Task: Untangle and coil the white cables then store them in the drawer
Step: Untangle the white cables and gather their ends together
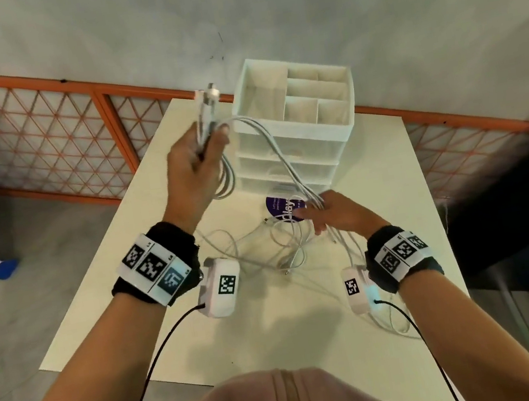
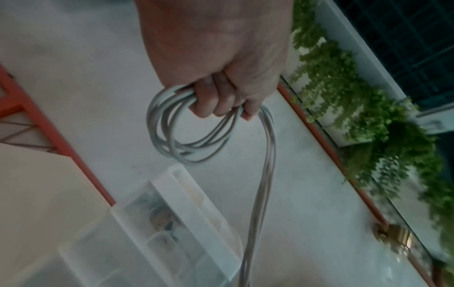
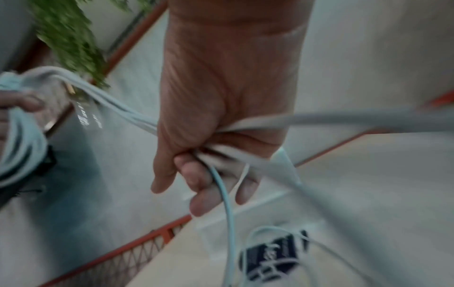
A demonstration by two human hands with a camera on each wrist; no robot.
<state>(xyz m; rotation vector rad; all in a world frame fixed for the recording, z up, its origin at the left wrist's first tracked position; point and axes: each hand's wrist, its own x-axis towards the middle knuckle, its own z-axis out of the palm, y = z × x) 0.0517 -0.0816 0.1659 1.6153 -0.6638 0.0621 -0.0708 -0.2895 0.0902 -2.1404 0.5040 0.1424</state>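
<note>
Grey wall and an orange lattice railing point(image 1: 37, 132) stand behind your pale counter point(image 1: 275, 323), which carries everything the job needs close together. At its far edge sits the white drawer unit point(image 1: 288, 162), its open top tray divided into compartments and its clear drawers facing you, all seemingly closed, so storage is only a short reach from where you coil. Just in front of it a round purple sticker point(image 1: 283, 209) lies on the counter, and across and beside it the loose tangle point(image 1: 281, 249) of thin white cable rests slack, waiting its turn. You lift your left hand point(image 1: 197, 167) high above the counter, knuckles toward you, fingers curled tight round the coiled loops point(image 2: 186, 134), with plug ends poking up past your thumb; holding it raised likely lets the loops hang free and even. From that fist several strands point(image 1: 277, 149) run down in front of the drawers to your right hand point(image 1: 334, 211), which sits low near the counter, palm down. Its fingers close loosely round the strands point(image 3: 228, 203), which pass on behind your wrist, probably so the cable can slide through while you feed the next loop. Coiling looks partly done; nothing appears stored yet.
</note>
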